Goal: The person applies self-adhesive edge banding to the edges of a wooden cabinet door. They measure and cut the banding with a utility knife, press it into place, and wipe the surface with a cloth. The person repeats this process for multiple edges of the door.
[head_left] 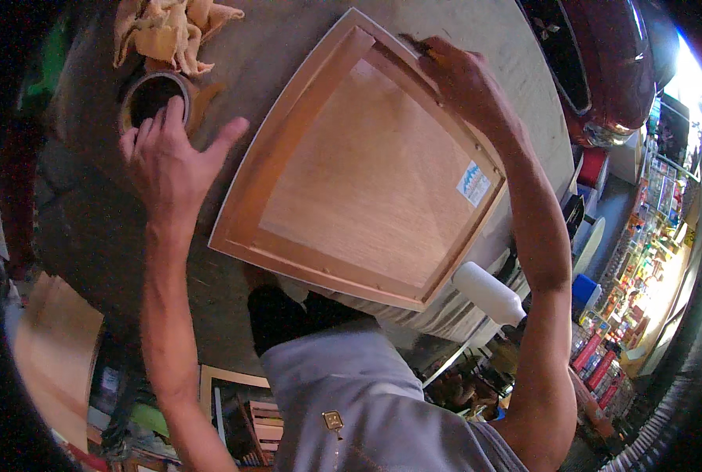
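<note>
A framed wooden panel [367, 165] lies tilted on the grey work surface, its raised border and recessed plywood sheet facing up. Its outer edge is white, and a small blue-and-white label is stuck near the right border. My right hand [457, 75] curls over the panel's upper right edge, its fingertips partly in shadow. To the left, my left hand [162, 149] reaches to a round, dark-mouthed container [128, 105], the fingers over its near rim and the thumb spread away. What the container holds is too dark to make out.
A crumpled yellowish cloth [170, 31] lies beyond the container. A white bottle [488, 293] is by my right forearm. A dark red vehicle [610, 63] stands at the upper right, shelves of colourful goods [634, 291] at the right. Wooden boards [56, 354] lean at the lower left.
</note>
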`<state>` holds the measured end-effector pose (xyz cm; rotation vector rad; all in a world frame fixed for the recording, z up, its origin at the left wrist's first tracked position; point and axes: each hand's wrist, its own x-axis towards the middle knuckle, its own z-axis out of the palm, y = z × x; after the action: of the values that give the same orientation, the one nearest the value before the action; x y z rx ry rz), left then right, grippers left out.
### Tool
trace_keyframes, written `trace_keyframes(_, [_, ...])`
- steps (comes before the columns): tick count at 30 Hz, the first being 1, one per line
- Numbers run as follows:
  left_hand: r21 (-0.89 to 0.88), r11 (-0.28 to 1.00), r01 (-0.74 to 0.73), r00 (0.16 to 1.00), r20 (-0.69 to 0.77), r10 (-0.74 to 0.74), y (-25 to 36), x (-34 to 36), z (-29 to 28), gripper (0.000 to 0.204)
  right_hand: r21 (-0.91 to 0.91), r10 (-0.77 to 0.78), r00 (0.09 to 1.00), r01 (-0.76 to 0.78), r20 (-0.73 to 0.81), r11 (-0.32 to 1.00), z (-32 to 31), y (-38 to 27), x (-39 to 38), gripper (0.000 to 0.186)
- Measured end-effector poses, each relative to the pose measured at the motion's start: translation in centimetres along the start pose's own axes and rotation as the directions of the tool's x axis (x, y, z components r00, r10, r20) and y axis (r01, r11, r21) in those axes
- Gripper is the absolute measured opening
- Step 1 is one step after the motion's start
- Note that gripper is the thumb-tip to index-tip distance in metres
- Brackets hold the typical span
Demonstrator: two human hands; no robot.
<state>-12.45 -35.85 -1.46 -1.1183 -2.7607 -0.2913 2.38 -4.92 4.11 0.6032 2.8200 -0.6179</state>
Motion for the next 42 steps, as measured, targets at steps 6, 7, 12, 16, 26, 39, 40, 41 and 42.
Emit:
trace_keyframes(6, [-0.487,0.833,-0.261,0.959,-0.035,0.280,7.7,-1.5,-5.4,0.016,-0.089,0.119,0.984,-0.132,-0.132,0.987,0.3,16.7,-5.9,0.057])
trace_keyframes(7, [-0.620,0.670,-0.407,0.895,-0.124,0.429,10.5,-2.7,-4.8,0.011,-0.133,0.128,0.982,-0.146,-0.138,0.980,0.1,18.0,-5.9,0.061])
trace_keyframes(12, [-0.534,0.437,-0.724,0.625,-0.238,0.744,19.3,-6.8,-1.0,0.013,-0.039,0.370,0.924,-0.375,-0.094,0.926,0.7,22.2,-8.2,0.069])
trace_keyframes(16, [-0.786,0.230,-0.573,0.669,-0.287,0.685,15.7,-3.3,-1.4,0.029,-0.167,0.235,0.951,-0.270,-0.199,0.948,-0.4,16.1,-7.2,0.057])
trace_keyframes(26, [-0.564,0.823,0.074,0.895,0.401,0.194,7.0,7.9,2.0,0.026,0.214,-0.270,0.895,0.359,-0.354,0.908,6.1,3.2,3.2,0.031])
trace_keyframes(39, [-0.335,0.889,-0.312,0.923,0.115,0.367,-7.6,14.3,-2.8,0.021,0.490,0.255,0.958,-0.161,-0.131,0.857,0.1,-8.7,-2.1,0.025])
trace_keyframes(40, [-0.478,0.797,-0.369,0.907,0.002,0.422,-7.9,14.7,-3.1,0.017,0.577,0.221,0.969,-0.119,-0.110,0.808,0.1,-10.5,-2.2,0.028])
trace_keyframes(41, [-0.586,0.750,-0.305,0.926,0.000,0.377,-7.9,14.5,-4.0,0.016,0.663,0.196,0.977,-0.091,-0.085,0.743,0.3,-12.2,-2.2,0.031])
trace_keyframes(42, [-0.683,0.691,-0.235,0.944,0.008,0.329,-7.7,14.1,-5.1,0.014,0.709,0.203,0.973,-0.067,-0.109,0.702,0.8,-14.2,-1.3,0.034])
